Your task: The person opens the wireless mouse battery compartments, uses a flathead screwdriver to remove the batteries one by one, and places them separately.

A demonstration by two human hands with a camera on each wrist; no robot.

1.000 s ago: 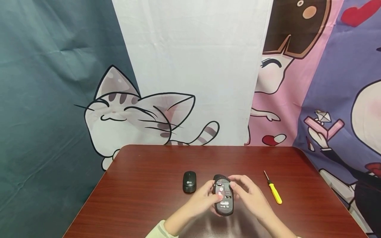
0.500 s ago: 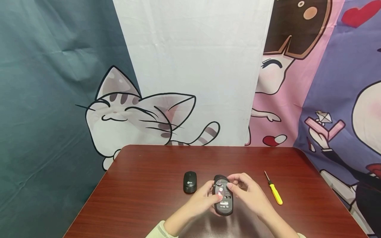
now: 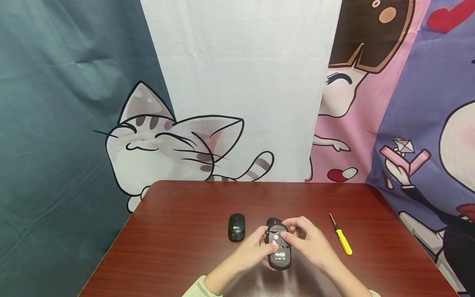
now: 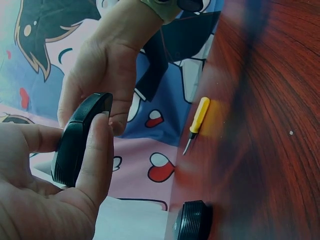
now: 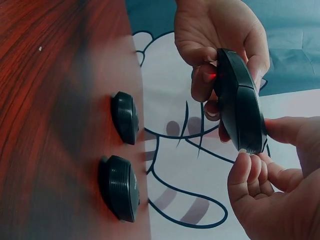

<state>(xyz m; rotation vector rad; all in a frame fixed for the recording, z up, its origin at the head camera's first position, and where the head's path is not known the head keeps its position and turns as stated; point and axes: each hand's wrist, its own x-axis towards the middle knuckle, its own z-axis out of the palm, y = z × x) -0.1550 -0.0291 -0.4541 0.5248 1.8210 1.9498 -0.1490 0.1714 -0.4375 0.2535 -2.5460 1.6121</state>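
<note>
A black computer mouse (image 3: 280,258) is held above the table with its underside, bearing a white label, turned up. My left hand (image 3: 254,247) grips it from the left, thumb lying across the underside and fingers beneath. At the mouse's far right end, my right hand (image 3: 313,245) pinches it between thumb and fingertips. In the right wrist view, a red glow shows on a left fingertip next to the held mouse (image 5: 242,107). Two more black mice stand on the table: one (image 3: 236,227) to the left, and another (image 3: 273,221) mostly hidden behind the held one.
A screwdriver (image 3: 342,239) with a yellow handle lies to the right on the reddish-brown wooden table (image 3: 178,222), its tip pointing away. Cartoon-printed curtains (image 3: 241,82) hang behind the table's far edge.
My right thumb has slid a little left and down over the mouse's underside. My left hand keeps its grip, almost unmoved. The other mice and the screwdriver stay put.
</note>
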